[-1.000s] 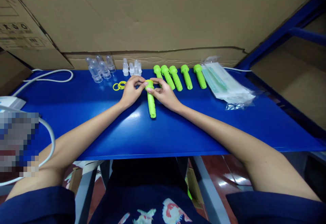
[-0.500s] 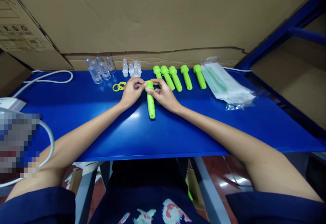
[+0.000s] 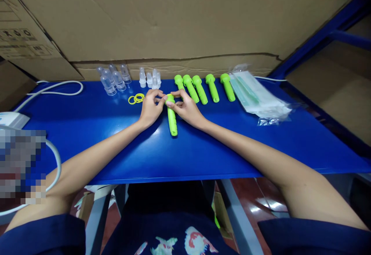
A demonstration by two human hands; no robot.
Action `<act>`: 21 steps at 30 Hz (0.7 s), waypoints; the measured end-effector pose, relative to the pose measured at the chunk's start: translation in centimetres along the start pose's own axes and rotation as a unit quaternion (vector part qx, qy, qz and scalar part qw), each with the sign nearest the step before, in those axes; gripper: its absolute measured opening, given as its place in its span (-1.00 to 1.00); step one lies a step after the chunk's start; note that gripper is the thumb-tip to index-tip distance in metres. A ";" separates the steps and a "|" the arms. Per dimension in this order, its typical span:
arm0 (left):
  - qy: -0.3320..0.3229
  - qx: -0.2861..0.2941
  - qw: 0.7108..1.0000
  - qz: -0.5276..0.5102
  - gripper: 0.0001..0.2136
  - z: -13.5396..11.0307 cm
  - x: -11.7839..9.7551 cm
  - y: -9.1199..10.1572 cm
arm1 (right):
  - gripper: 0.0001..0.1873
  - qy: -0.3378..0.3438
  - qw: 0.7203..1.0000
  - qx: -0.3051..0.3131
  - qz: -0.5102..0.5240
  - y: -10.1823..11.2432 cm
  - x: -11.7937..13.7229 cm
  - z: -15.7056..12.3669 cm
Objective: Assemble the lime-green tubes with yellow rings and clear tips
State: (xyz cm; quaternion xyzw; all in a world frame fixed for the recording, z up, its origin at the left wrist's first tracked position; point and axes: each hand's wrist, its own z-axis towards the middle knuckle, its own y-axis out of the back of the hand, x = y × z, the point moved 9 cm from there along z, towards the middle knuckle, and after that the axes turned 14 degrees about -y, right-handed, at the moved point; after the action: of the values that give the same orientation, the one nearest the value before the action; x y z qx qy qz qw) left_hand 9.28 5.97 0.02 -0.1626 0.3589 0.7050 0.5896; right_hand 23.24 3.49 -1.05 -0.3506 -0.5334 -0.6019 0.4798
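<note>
A lime-green plastic flashlight-shaped tube (image 3: 172,122) hangs between my hands near the middle of the table, its wide head up and its narrow end toward me. My left hand (image 3: 152,109) pinches the left side of the head with thumb and fingertips. On the right side, my right hand (image 3: 187,110) grips the head, its thumb across the neck. Fingers partly hide the head's rim. Close behind my left hand lie several thin yellow rings (image 3: 136,98). Several matching green tubes (image 3: 200,89) lie in a row behind my right hand.
Several clear plastic tubes (image 3: 108,83) stand at the back left of the blue table (image 3: 208,156), beside smaller white-based clear pieces (image 3: 142,77). A plastic-wrapped packet (image 3: 257,94) lies at right. A white cable (image 3: 55,86) loops at left. Cardboard (image 3: 179,19) walls the back.
Both hands have moved very slightly toward me with the green tube, and their fingers have shifted a little on its head. Everything else on the table stays in place.
</note>
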 end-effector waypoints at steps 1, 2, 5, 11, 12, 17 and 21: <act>0.001 0.001 1.000 0.002 -0.95 0.0 0.0 0.0 | -0.36 0.004 1.000 0.001 -0.005 0.0 0.1 0.0; 0.002 0.001 1.000 0.003 -0.95 0.0 -0.1 0.0 | -0.37 0.009 1.000 0.001 -0.009 0.0 0.1 0.0; -0.003 -0.003 1.000 0.007 -0.94 0.0 -0.4 0.1 | -0.39 0.018 1.000 0.002 -0.017 0.0 0.3 0.0; 0.012 -0.020 0.999 -0.029 -0.91 0.0 -0.2 0.1 | -0.42 0.023 1.000 -0.005 0.009 0.0 0.4 -0.3; 0.022 -0.023 0.998 -0.048 -0.88 -0.1 -0.1 -0.1 | -0.42 0.026 1.000 -0.009 0.014 0.1 0.5 -0.3; 0.034 -0.001 0.993 -0.114 -0.74 -0.6 -1.2 -1.4 | -0.44 0.046 0.998 -0.043 0.029 0.9 0.4 -0.1; 0.049 0.078 0.983 -0.157 -0.47 -1.3 -1.9 -2.9 | -0.43 0.051 0.995 -0.066 0.051 1.5 -0.3 0.4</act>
State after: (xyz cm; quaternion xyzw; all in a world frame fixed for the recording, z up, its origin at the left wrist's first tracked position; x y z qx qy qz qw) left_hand 12.29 3.88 -0.56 -0.2051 0.4116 0.5642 0.6857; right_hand 24.70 3.98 -0.80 -0.3769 -0.4484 -0.6281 0.5122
